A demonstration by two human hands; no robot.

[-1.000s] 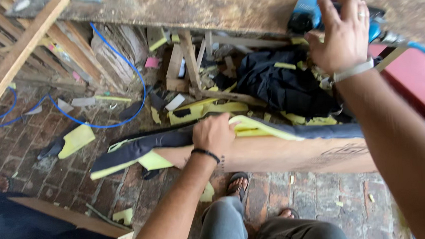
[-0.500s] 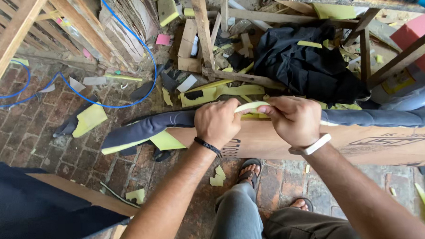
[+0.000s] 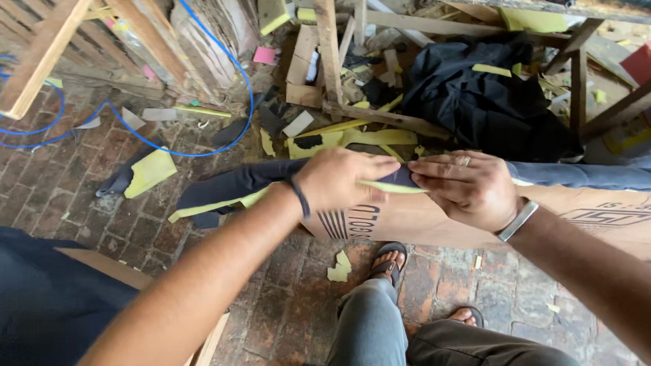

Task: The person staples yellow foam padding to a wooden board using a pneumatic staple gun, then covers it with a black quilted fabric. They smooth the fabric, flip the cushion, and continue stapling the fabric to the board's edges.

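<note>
Long dark-and-yellow foam strip (image 3: pixel 232 188) lying crosswise on the cardboard sheet (image 3: pixel 428 219), long axis left to right. Left hand (image 3: pixel 336 179) clamped over it; right hand (image 3: pixel 464 189) pinching its yellow edge just beside, fingertips nearly touching.

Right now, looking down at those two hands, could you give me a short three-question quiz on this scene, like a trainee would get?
1. True or false: both the left hand and the right hand grip the dark strip with yellow backing.
2. What does the strip rest on? A) a brown cardboard sheet B) a metal tray C) a glass pane
3. Fill in: the cable looping over the brick floor is ____ in colour.

Key: 1 true; both hands pinch it, close together. 2 A; the cardboard lies across the person's lap area, above the sandalled feet. 3 blue.
</note>
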